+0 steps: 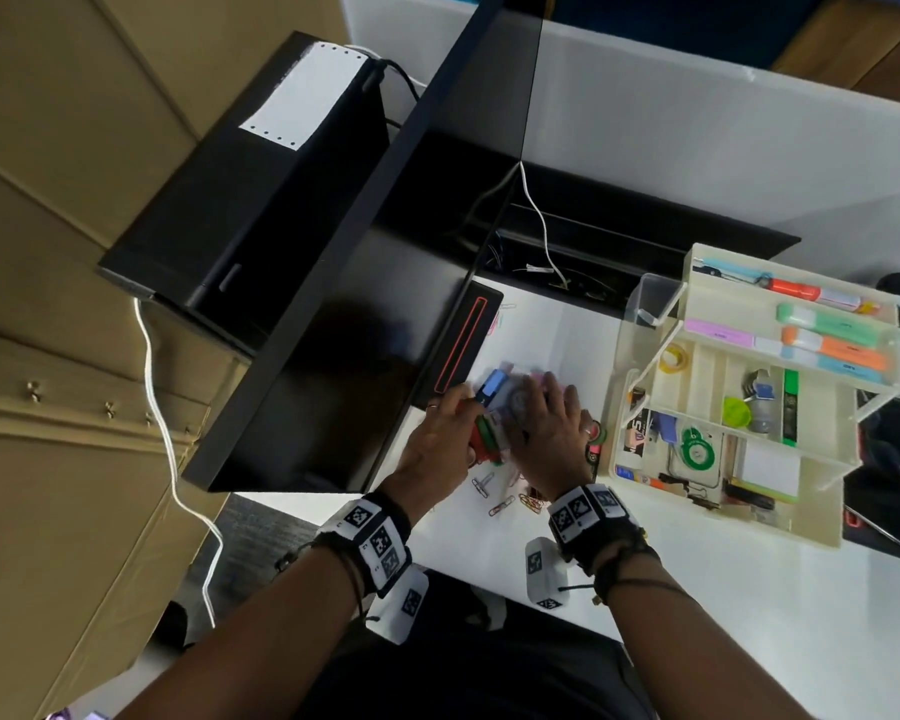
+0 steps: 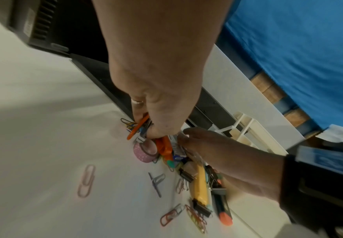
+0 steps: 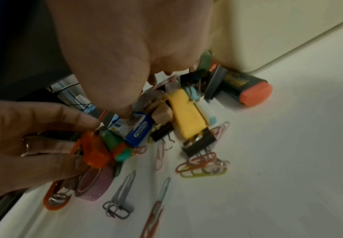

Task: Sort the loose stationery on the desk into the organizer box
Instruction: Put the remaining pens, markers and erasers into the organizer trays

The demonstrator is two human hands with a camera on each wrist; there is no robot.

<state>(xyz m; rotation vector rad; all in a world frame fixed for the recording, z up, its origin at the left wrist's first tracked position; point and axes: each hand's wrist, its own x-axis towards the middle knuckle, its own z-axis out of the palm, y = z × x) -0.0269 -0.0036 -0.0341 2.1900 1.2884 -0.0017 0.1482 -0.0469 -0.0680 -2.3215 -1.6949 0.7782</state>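
White desk surface (image 1: pixel 697 589) fills the middle of the head view, seen from above by a person whose two bare forearms reach forward over it. At far left stands a black rectangular printer (image 1: pixel 250 200) with a white perforated paper sheet (image 1: pixel 302 93) on top, and a white cable (image 1: pixel 152 387) hangs down beside it. A black flat monitor panel (image 1: pixel 365 283) leans over the desk's left edge.

Next comes the left hand (image 1: pixel 440 439), its fingers curled down into a pile of loose stationery (image 2: pixel 172 153). It holds an orange and green plastic object (image 3: pixel 103 148), though blur hides exactly what that object is. A pink glittery tape roll (image 3: pixel 95 185) lies just beside those fingers.

The right hand (image 1: pixel 546 433) is close beside the left, palm down on the same pile, its thumb pressing a blue and white staple box (image 3: pixel 133 128). Whether its other fingers grip anything cannot be told. Near it lie a yellow highlighter pen (image 3: pixel 186 117), black binder clips (image 3: pixel 199 143) and a black marker with an orange cap (image 3: pixel 248 87). Coloured wire paper clips (image 1: pixel 500 504) are scattered on the desk in front of both wrists.

At right stands the cream plastic tiered organizer box (image 1: pixel 822 517), open, its upper tray holding pastel highlighters (image 1: pixel 832 345) and its lower compartments holding tape, notes and small items.
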